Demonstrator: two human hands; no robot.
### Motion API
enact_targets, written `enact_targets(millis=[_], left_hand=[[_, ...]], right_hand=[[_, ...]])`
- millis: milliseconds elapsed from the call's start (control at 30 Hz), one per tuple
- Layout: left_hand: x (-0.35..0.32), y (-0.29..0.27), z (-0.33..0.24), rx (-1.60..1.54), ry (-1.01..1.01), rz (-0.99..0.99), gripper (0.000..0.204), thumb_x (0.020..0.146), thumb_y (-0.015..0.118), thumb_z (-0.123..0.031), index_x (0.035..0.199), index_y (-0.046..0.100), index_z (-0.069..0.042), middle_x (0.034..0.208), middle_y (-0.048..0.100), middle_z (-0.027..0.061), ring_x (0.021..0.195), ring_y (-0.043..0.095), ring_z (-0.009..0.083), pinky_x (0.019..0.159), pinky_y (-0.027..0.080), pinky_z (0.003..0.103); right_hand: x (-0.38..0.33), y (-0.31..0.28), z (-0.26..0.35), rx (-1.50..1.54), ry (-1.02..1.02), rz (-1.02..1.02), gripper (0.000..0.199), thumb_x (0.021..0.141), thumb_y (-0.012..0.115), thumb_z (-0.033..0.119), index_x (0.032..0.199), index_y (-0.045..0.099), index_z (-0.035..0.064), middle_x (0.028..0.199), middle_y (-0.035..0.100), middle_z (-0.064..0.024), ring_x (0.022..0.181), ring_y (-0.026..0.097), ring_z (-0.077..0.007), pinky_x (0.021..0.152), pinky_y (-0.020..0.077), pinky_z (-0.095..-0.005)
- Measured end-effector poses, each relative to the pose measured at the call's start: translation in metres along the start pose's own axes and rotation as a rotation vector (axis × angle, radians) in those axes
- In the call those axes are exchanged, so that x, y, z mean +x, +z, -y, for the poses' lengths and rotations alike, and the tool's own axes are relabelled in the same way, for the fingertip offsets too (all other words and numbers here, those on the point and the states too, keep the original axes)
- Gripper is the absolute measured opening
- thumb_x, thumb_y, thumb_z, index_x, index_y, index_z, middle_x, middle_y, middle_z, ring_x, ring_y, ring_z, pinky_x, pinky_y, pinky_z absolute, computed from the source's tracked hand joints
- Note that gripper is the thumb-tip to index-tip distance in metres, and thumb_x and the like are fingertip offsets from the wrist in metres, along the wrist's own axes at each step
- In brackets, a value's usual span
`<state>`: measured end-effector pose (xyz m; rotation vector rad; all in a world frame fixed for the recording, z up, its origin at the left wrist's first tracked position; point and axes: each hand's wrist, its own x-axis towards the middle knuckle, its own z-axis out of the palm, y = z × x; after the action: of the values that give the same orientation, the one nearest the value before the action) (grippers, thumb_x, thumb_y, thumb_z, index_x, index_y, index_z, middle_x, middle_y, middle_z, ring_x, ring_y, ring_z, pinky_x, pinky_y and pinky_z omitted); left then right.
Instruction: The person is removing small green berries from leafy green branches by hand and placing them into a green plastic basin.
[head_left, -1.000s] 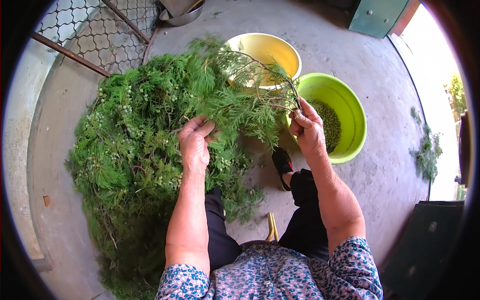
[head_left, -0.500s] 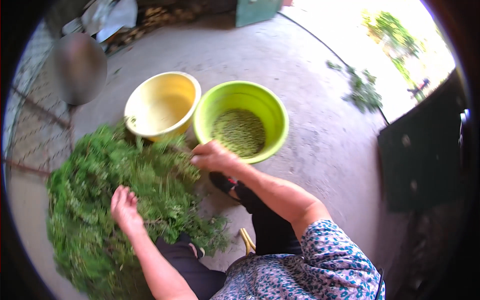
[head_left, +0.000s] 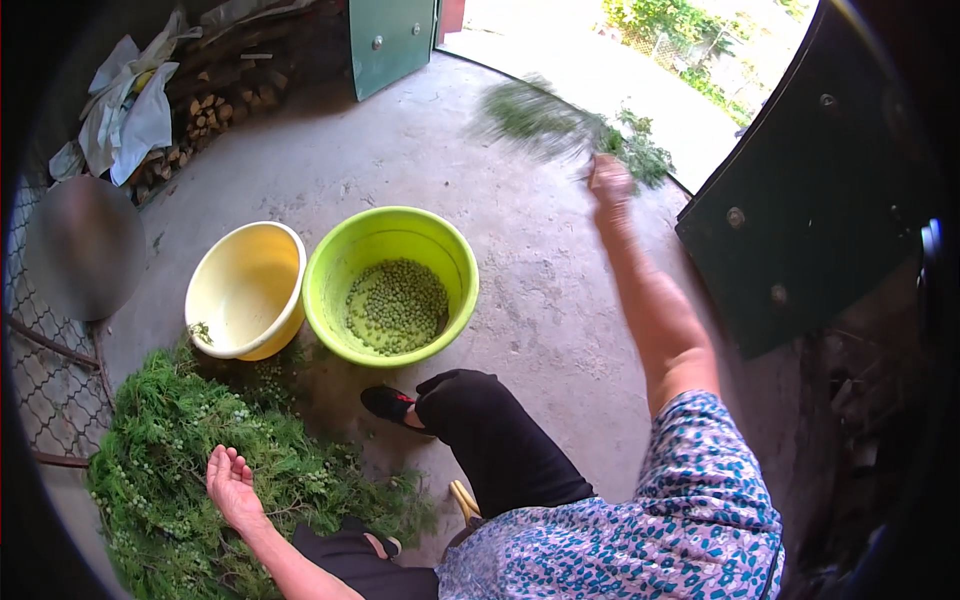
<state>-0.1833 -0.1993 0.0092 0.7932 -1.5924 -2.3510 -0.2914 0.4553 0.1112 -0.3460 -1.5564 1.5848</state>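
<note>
My right hand is stretched far out toward the bright doorway, its fingers closed around the stem of a leafy evergreen branch, which is smeared by motion. My left hand is palm up with its fingers apart, above a big heap of green evergreen branches dotted with pale green berries. Beyond the heap stands a lime-green tub with many small round green berries spread over its bottom. A pale yellow tub touches its left side; a small sprig hangs on the yellow rim.
More cut greenery lies on the floor by the doorway. A dark green door leaf stands at the right, another green door at the far side. Stacked firewood and wire mesh are at the left. A blurred oval covers something beside the mesh.
My right hand has swung from beside the green tub out to the far right with the branch. My left hand stays over the heap. The view has shifted.
</note>
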Motion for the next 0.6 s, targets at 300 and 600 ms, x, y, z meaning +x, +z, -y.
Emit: enact_targets(millis=[300, 600], left_hand=[[-0.004, -0.001, 0.002, 0.001, -0.002, -0.002, 0.021, 0.085, 0.059, -0.017, 0.103, 0.057, -0.008, 0.084, 0.061, -0.0013, 0.066, 0.056, 0.0058, 0.054, 0.045, 0.017], [-0.003, -0.053, -0.006, -0.084, 0.007, 0.087, 0.021, 0.084, 0.060, -0.015, 0.102, 0.058, -0.003, 0.084, 0.061, 0.0021, 0.066, 0.054, 0.0078, 0.054, 0.043, 0.018]], right_hand=[[-0.046, 0.015, -0.017, 0.008, 0.261, -0.007, 0.011, 0.080, 0.056, 0.012, 0.083, 0.060, 0.0024, 0.063, 0.056, -0.0029, 0.052, 0.053, -0.0101, 0.044, 0.0437, -0.0224], [-0.271, 0.216, -0.020, 0.190, 0.725, 0.690, 0.017, 0.080, 0.056, 0.007, 0.092, 0.059, -0.0056, 0.067, 0.058, -0.0079, 0.056, 0.055, -0.0138, 0.048, 0.0459, -0.0263]])
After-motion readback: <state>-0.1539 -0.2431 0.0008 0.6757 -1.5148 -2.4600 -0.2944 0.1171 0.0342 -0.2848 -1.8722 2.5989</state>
